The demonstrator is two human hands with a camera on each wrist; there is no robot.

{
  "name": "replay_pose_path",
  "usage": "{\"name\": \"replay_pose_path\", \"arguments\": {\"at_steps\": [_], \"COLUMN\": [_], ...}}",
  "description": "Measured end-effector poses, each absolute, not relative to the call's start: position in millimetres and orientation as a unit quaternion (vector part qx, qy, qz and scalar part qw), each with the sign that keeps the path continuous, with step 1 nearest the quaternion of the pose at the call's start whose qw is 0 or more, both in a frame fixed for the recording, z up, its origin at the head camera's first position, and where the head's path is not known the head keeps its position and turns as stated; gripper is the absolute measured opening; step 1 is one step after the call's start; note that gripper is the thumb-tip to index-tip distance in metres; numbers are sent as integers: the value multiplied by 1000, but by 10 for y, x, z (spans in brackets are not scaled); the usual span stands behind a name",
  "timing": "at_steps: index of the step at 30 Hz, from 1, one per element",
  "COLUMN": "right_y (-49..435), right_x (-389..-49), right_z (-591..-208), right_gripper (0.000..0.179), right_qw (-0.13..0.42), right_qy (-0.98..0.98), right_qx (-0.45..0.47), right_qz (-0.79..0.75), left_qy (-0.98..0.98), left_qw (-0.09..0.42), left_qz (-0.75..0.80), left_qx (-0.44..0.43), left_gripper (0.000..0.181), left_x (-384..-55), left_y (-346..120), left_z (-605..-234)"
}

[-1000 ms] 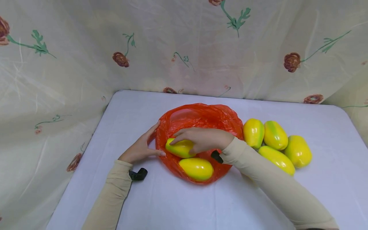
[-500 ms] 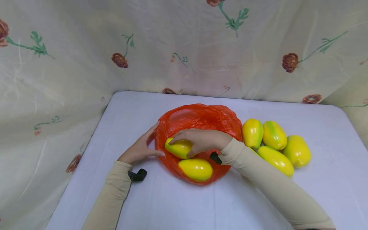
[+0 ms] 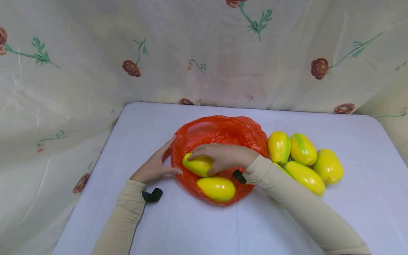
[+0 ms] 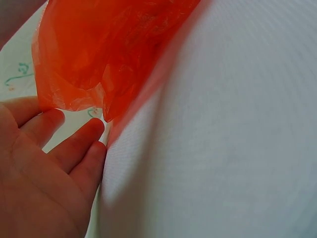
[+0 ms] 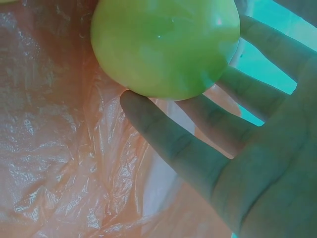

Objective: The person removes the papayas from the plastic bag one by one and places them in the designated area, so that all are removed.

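Note:
A red plastic bag lies spread with its mouth up on the table. Inside it, my right hand holds a yellow-green mango from above, fingers on the far side and thumb on the near side. Just below that one, a second yellow mango rests in the bag. At the bag's left edge, my left hand touches the outside with fingers and thumb spread. The left wrist view shows fingertips beside the thin red plastic. In the right wrist view, fingers lie along the mango's underside.
To the right of the bag sit several more yellow-green mangoes, one partly hidden by the right sleeve. A white cloth covers the table. Behind it hangs a flowered curtain.
The head view has shifted slightly. Both hands, the bag and the mangoes keep nearly the same places.

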State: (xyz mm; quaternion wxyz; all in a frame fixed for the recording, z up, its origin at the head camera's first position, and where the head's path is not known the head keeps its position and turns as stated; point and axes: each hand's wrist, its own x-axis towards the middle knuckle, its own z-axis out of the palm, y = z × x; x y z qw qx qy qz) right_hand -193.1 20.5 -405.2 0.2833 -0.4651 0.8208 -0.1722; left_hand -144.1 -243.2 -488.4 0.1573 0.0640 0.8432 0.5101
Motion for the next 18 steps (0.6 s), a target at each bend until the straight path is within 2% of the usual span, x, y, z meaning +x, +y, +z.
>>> {"name": "replay_pose_path", "arguments": {"at_steps": [18], "right_y": [358], "right_x": [-1943], "right_z": [-3942], "right_gripper": [64], "right_qw": [285], "right_qy": [834], "right_qx": [-429], "right_qz": [-200], "left_qy": [843], "left_qw": [151], "left_qz": [513], "left_qx": [55], "left_gripper": [109], "left_x": [-1454], "left_y": [-2424], "left_z": [-4890]}}
